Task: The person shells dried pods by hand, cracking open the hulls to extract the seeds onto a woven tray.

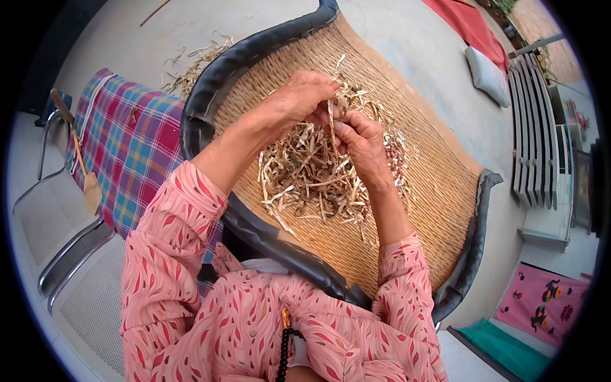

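My left hand (298,100) and my right hand (364,141) are close together above a large woven winnowing basket (433,184). Between them is a dry, pale bean pod (331,124), narrow and held roughly upright. The fingers of both hands are pinched on it, though some fingertips are hidden. Below the hands lies a heap of dry, curled pods and husks (312,175), cream to brown. Small reddish beans (398,156) are scattered at the heap's right side. A black padded rim (219,83) edges the basket.
A plaid cloth (137,130) hangs at the left, beside a wooden spatula (92,191) and metal chairs (86,299). Loose husks (197,67) lie on the floor beyond the basket. At the right are a pale cushion (487,75), grey slats (534,134) and a pink cloth (541,302).
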The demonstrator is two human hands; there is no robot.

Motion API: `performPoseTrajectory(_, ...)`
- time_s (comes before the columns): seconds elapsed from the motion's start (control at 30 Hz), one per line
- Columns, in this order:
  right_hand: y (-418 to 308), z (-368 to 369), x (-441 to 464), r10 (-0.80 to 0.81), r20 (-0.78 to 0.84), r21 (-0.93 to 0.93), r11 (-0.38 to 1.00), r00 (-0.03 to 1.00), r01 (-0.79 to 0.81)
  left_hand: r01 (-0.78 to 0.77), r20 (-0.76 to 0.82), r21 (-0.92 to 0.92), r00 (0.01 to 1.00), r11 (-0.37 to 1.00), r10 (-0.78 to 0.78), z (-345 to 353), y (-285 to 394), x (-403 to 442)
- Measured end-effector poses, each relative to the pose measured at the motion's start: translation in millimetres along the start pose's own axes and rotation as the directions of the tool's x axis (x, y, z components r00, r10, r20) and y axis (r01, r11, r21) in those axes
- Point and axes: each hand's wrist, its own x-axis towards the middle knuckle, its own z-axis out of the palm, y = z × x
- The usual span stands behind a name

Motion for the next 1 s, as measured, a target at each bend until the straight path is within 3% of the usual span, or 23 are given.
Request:
performPoseTrajectory(0.17,-3,2,-7,0.034,0.021,0.204,0.978,0.999,-0.038,0.027,-0.08,-0.032,0.996,0.999,-0.03,2,0,2)
performPoseTrajectory(0.27,-5,0,-8,0.049,-0.019,0.346,0.938,0.999,-0.039,0.086,-0.094,-0.133,0.991,0.987,-0.099,3,2,1)
performPoseTrajectory(0.37,-11,0,-6,0.057,-0.014,0.395,0.918,0.998,-0.047,0.016,-0.02,-0.31,1.0,0.951,-0.023,12,-4,-1)
performPoseTrajectory(0.5,-23,6,-1,0.035,0.041,0.176,0.984,0.999,-0.042,-0.013,0.076,-0.195,0.997,0.981,0.028,15,-14,0)
performPoseTrajectory(0.53,-28,7,-2,0.027,0.02,0.143,0.989,0.999,-0.03,0.004,0.121,-0.323,0.992,0.946,0.037,13,-15,0)
performPoseTrajectory(0.6,-34,9,-3,0.006,-0.014,0.074,0.997,1.0,-0.005,-0.028,-0.121,-0.515,0.992,0.857,-0.04,19,-13,2)
performPoseTrajectory(0.63,-32,4,-3,-0.049,-0.061,-0.06,0.997,0.997,0.045,-0.066,-0.235,-0.598,0.967,0.799,-0.096,20,-8,2)
performPoseTrajectory(0.7,-11,-4,-2,-0.275,-0.093,-0.532,0.826,0.957,0.185,-0.08,-0.314,-0.595,0.939,0.8,-0.139,9,-3,5)
performPoseTrajectory(0.77,4,-1,-7,-0.534,0.182,-0.741,0.477,0.826,0.472,-0.111,-0.344,-0.595,0.93,0.796,-0.128,-2,-3,6)
performPoseTrajectory(0.83,17,9,-18,-0.366,0.362,-0.898,0.107,0.857,0.426,-0.1,-0.323,-0.548,0.941,0.83,-0.099,-3,-3,6)
performPoseTrajectory(0.9,26,10,-16,-0.381,0.501,-0.845,-0.019,0.777,0.535,-0.083,-0.298,-0.503,0.951,0.86,-0.083,-3,-2,6)
performPoseTrajectory(1.0,23,4,-15,-0.444,0.42,-0.873,0.041,0.792,0.486,-0.043,-0.296,-0.392,0.952,0.919,-0.081,0,-1,2)
